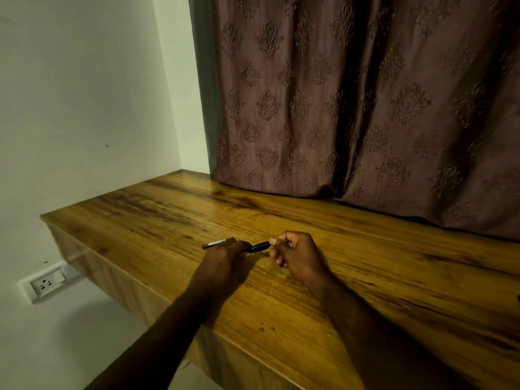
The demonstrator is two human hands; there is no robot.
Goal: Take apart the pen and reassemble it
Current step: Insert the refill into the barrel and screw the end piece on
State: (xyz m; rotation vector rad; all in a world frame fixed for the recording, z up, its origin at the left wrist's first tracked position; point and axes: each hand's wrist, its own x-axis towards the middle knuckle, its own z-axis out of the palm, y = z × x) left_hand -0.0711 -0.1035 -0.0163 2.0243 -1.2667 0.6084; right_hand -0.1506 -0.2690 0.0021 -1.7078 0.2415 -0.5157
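Observation:
A black pen barrel (257, 246) is held just above the wooden table (365, 277), gripped at both ends. My left hand (225, 263) pinches its left end and my right hand (295, 254) pinches its right end between thumb and fingers. The pen cap (219, 243), dark with a pale clip, lies on the table just left of and behind my left hand's fingertips, apart from the barrel. The barrel's two ends are hidden by my fingers.
A brown patterned curtain (365, 108) hangs down to the table's back edge. A white wall (84, 108) closes the left side, with a wall socket (45, 284) below the tabletop. The table's left edge (92, 263) runs diagonally near my left forearm.

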